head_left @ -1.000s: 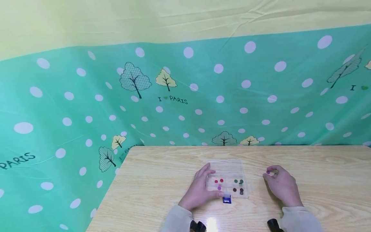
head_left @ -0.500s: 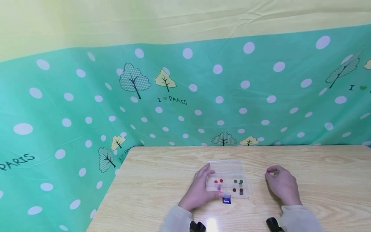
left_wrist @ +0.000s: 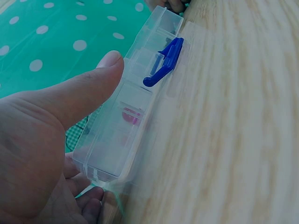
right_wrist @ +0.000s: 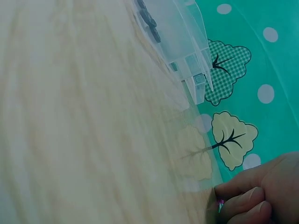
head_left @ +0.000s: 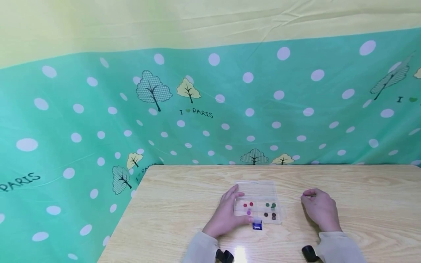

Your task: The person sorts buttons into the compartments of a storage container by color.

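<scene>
A clear plastic compartment box (head_left: 279,220) stands on the table with its lid (head_left: 260,188) raised at the back. My left hand (head_left: 227,215) holds the box's left end, thumb at the front wall and fingers around the back. A blue latch (left_wrist: 166,65) sticks out from its front. Inside, small round button-like pieces lie sorted by colour: red (head_left: 251,204), green (head_left: 273,205), dark brown (head_left: 274,214) and purple (head_left: 249,212). To the right of the box, close over the table, my right hand (head_left: 321,210) pinches a small purple button-like piece (right_wrist: 220,204), mostly hidden by the fingertips.
The wood-grain table (head_left: 171,204) reaches back to a green dotted curtain (head_left: 197,135) with printed trees. A black wrist strap mount (head_left: 224,255) sits below the left sleeve, another (head_left: 310,253) by the right sleeve.
My right thumb and finger have closed together, and the purple piece shows less between them. The left hand and the box have stayed in place.
</scene>
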